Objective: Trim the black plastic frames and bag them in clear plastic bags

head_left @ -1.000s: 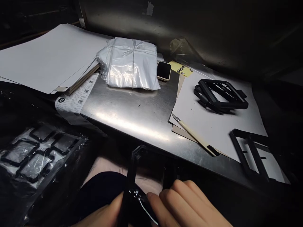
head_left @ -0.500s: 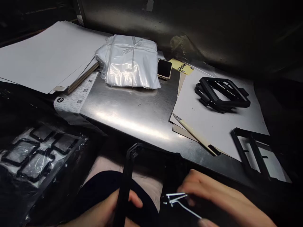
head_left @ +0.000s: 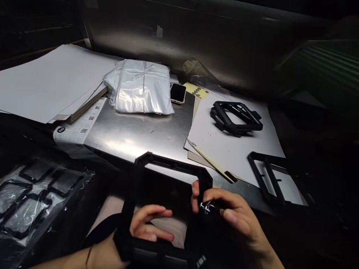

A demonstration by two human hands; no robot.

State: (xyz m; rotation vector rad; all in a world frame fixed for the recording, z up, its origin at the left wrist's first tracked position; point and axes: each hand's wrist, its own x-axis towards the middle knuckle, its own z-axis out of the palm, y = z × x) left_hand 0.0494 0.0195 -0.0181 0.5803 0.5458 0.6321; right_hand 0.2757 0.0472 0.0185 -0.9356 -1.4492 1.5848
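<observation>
A: Beside the steel table point(head_left: 131, 138), what work is this?
B: Left hand point(head_left: 148, 224) clamps the black plastic frame point(head_left: 171, 161) low; right hand point(head_left: 235, 209) pinches small wire point(head_left: 207, 206) at its side. Needs steady holding.

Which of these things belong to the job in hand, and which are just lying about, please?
In the job: the black plastic frame in the left hand; the small bright metal piece pinched by the right hand.

Lying about: a black frame; another black frame; a craft knife; a smartphone; a tied clear plastic bundle; a stack of white sheets.
</observation>
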